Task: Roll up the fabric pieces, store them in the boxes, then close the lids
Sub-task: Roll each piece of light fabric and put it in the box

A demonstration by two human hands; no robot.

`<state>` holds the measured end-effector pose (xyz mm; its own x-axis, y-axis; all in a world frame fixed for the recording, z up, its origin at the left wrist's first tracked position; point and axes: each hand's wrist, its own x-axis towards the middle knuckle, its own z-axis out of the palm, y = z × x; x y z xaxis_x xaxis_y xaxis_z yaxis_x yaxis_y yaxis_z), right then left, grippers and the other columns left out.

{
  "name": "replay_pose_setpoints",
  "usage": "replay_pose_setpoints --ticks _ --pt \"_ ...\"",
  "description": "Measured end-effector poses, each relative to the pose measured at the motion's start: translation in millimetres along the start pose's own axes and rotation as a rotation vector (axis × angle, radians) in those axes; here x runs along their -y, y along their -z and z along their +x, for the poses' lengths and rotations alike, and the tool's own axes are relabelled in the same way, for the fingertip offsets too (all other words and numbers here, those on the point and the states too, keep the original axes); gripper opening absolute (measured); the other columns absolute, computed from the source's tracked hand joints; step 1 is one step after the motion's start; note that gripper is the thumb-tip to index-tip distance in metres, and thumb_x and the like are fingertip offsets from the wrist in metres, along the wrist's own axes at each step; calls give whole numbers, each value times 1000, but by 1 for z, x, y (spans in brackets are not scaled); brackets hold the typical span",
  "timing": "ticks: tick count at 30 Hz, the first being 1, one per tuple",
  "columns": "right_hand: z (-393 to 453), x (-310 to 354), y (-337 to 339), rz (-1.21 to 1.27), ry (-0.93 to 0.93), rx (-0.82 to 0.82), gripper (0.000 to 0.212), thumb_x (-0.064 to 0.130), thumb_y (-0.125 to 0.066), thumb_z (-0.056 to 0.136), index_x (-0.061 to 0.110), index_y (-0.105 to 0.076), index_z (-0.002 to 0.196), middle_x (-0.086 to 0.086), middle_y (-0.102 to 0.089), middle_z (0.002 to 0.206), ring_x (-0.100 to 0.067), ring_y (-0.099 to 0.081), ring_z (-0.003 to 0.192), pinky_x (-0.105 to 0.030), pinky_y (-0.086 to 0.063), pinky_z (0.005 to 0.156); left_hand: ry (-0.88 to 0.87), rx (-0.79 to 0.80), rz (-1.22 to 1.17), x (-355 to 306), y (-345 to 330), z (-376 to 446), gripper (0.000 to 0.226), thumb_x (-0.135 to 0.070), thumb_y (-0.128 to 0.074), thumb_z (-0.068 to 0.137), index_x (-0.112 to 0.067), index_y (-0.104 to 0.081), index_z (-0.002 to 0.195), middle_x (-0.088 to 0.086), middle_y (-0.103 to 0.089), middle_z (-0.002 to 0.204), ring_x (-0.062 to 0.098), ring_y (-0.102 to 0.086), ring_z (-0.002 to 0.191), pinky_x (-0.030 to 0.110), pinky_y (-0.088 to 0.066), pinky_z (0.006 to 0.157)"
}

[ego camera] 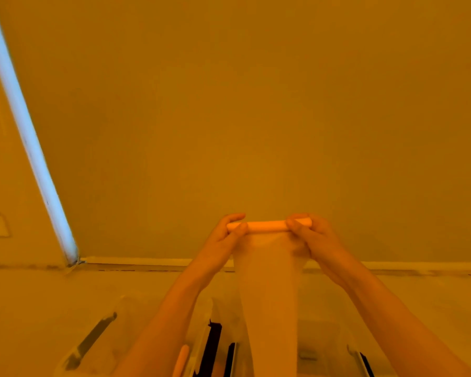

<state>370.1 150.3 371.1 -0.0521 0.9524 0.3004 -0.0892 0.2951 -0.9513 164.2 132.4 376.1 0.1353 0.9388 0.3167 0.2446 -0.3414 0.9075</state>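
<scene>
Sheer fabric piece (269, 308), one; two hands (223, 238) (314, 238), fingers pinching its roll (267, 225).

A rolled part of a fabric piece (267, 225) is held up before the wall (256, 104) between the left hand (226, 238) and the right hand (314, 238), its loose end hung down over the boxes (98, 341) set on the floor below.

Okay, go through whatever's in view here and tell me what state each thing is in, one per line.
Fabric: partly rolled at the top, the rest hanging down.
Left hand: gripping the roll's left end.
Right hand: gripping the roll's right end.
Boxes: clear, on the floor below; open or closed unclear.
</scene>
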Motion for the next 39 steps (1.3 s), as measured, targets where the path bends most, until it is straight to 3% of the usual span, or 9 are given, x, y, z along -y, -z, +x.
replay_pose_setpoints --ticks 4,10,14,18,23,26,30,34,39 --pt "4 6 -2 68 -75 25 15 10 -56 94 15 -59 108 -1 -60 70 -1 -56 44 -20 -47 40 -49 -51 -66 -5 -6 1 48 -34 -56 91 -35 -38 136 -5 -53 121 11 -58 104 25 -52 82" --pt "2 11 1 -31 17 40 10 12 -55 95 13 -61 87 4 -56 48 -3 -46 34 -14 -30 32 -87 -83 -55 -3 -12 3 47 -33 -55 92 -39 -36 135 -15 -47 124 10 -52 114 37 -48 98" --pt "1 11 5 23 1 35 11 9 -55 94 10 -60 84 4 -54 47 -3 -42 32 -13 -29 31 -98 -115 -57 -2 -16 8 34 -39 -49 92 -34 -52 125 -16 -51 114 4 -57 100 28 -52 86" --pt "3 12 11 136 -125 32 9 8 -62 89 12 -65 96 2 -65 62 -2 -58 46 -17 -45 40 -48 -138 -175 2 -16 23 22 -16 -51 96 -24 -61 115 -4 -63 100 2 -60 80 18 -48 68" --pt "6 18 22 68 -107 93 7 10 -63 88 13 -67 94 2 -69 70 -6 -63 56 -20 -50 47 18 8 -183 1 -5 26 20 -34 -68 79 -24 -70 96 2 -65 87 19 -54 81 34 -38 70" --pt "9 22 25 -42 -82 138 9 13 -65 88 16 -66 97 6 -66 67 -3 -60 55 -19 -47 46 -16 47 -102 -3 0 23 7 -24 -60 92 -24 -63 98 -2 -59 87 14 -53 80 27 -40 68" --pt "13 25 24 -18 -133 181 12 10 -64 88 15 -67 97 1 -68 75 -7 -63 61 -23 -53 51 -67 83 -34 -7 5 21 15 -14 -52 96 -25 -59 103 3 -56 94 20 -55 86 31 -44 73" --pt "13 22 19 30 -154 192 8 13 -65 86 10 -68 93 -2 -66 73 -11 -60 62 -30 -55 55 -120 91 -82 -12 6 18 24 -6 -53 93 -21 -60 110 -4 -59 91 1 -56 71 13 -41 58" --pt "12 23 16 -56 -79 153 9 13 -70 83 19 -68 88 3 -66 69 -8 -56 57 -24 -41 53 31 11 -208 -12 3 19 16 -27 -49 97 -26 -64 104 1 -59 90 12 -58 77 31 -48 70"
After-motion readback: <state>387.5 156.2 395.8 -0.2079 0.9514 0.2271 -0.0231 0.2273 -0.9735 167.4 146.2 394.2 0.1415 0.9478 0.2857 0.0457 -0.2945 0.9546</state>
